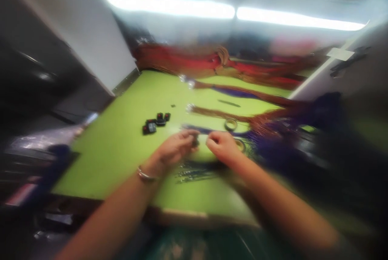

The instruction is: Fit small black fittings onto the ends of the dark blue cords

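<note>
Over the green table (115, 155), my left hand (177, 146) is closed on a small dark piece (195, 142), too blurred to name. My right hand (223, 144) is just to its right, thumb and fingers pinched together; what they hold, if anything, cannot be made out. A gap separates the two hands. Beneath them lie several thin wires with shiny metal ends (194, 176). Several black plastic blocks with red bits (150, 126) rest to the left of my left hand. A roll of tape (230, 125) lies just beyond my right hand, and a second roll (241, 144) is partly hidden by it.
Brown wire bundles with whitish ends (218, 111) stretch across the table, beside dark blue wires (273, 146) at right. Red and brown wire bundles (182, 60) pile at the back. A thin dark tool (229, 103) lies between bundles. Pale panels (87, 29) flank the table.
</note>
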`<state>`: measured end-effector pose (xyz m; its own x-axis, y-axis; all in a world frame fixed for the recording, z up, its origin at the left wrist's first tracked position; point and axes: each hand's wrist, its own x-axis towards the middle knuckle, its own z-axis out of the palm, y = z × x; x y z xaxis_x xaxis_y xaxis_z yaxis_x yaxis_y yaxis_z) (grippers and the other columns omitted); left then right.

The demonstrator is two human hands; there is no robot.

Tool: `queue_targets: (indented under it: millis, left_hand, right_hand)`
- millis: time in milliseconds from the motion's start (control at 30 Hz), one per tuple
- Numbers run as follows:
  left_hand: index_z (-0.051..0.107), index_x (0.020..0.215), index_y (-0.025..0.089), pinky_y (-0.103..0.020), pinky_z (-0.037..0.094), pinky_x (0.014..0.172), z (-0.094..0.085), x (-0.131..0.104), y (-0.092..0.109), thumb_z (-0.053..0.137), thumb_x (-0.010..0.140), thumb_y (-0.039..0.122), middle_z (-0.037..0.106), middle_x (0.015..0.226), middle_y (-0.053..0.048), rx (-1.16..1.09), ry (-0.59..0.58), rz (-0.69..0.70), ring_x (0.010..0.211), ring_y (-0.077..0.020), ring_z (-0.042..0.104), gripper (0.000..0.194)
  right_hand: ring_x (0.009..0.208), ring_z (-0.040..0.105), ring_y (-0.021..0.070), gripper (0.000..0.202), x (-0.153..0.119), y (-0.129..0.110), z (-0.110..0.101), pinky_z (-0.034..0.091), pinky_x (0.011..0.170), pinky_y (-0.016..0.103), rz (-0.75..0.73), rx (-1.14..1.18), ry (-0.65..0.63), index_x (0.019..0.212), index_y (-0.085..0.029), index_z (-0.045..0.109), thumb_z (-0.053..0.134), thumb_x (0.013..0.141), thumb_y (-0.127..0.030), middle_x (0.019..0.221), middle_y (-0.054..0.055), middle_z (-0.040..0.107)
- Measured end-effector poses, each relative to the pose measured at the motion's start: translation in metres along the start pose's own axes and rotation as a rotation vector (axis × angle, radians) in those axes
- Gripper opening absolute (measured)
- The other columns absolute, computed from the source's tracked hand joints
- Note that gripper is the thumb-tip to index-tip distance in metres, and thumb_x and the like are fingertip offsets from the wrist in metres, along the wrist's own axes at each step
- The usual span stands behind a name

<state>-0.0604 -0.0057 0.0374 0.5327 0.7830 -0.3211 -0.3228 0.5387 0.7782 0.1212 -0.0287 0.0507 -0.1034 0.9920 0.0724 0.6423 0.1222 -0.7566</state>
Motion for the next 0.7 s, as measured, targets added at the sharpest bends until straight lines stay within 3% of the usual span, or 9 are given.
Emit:
queue_targets:
  millis: [367, 700]
  left_hand:
    - [0.065, 0.100, 0.015, -0.024, 0.045, 0.065, 0.0016, -0.0015, -0.0004, 0.070, 0.073, 0.021, 0.062, 0.079, -0.004, 0.026, -0.052, -0.003, 0.068, -0.0111, 0.060, 0.028]
    - [0.067, 0.096, 0.015, -0.026, 0.048, 0.067, -0.0021, 0.0005, -0.0054, 0.073, 0.069, 0.026, 0.067, 0.083, -0.007, 0.346, 0.052, 0.160, 0.072, -0.0147, 0.062, 0.030]
  right_hand:
    - [0.052, 0.040, 0.0088, 0.017, 0.0003, 0.0020, 0.0057, 0.028, 0.051, 0.021, 0.009, -0.029, -0.001, 0.057, -0.016, 0.057, 0.046, 0.069, -0.022, 0.054, -0.002, 0.052]
    - [0.051, 0.035, 0.0076, 0.016, 0.0021, -0.0015, 0.0016, 0.026, 0.047, 0.020, 0.151, 0.203, -0.135, 0.051, -0.016, 0.046, 0.046, 0.066, -0.024, 0.050, -0.005, 0.038]
